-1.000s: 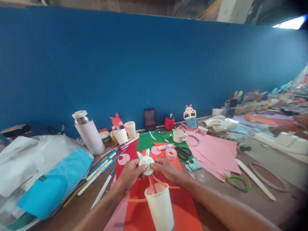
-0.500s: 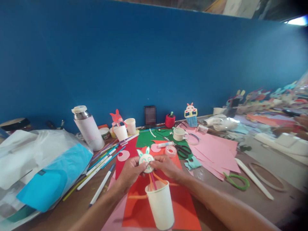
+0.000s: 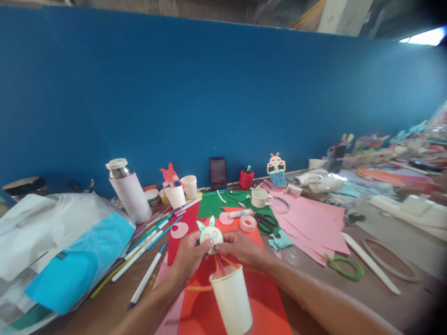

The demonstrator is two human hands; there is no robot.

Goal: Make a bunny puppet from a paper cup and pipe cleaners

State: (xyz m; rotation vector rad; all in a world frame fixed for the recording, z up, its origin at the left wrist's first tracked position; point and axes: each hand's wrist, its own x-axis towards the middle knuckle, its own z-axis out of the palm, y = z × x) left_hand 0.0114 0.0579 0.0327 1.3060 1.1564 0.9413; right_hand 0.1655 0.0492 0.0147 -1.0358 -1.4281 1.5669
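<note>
A round white paper bunny head (image 3: pixel 211 236) with green-outlined ears is pinched between my two hands. My left hand (image 3: pixel 193 251) grips its left side, the thumb lying over the face. On its right side, the fingers of my right hand (image 3: pixel 240 246) are closed on the edge. Orange and magenta strips (image 3: pixel 220 266) run from beneath the head down into a white paper cup (image 3: pixel 232 300). The cup leans slightly on an orange paper sheet (image 3: pixel 268 302). One orange strip (image 3: pixel 199 289) sticks out from the cup's left side.
Markers (image 3: pixel 148 274) and a plastic bag (image 3: pixel 70 246) lie to the left, near a white flask (image 3: pixel 129 193). Tape (image 3: pixel 248 223), black scissors (image 3: pixel 266 222) and pink sheets (image 3: pixel 310 218) are beyond my right hand. Finished-looking cup figures (image 3: pixel 277 172) stand along the blue partition (image 3: pixel 223 93).
The bunny head sits slightly lower and further left, and my left thumb has moved up over its face. The cup stays in nearly the same place. The camera view has tilted slightly.
</note>
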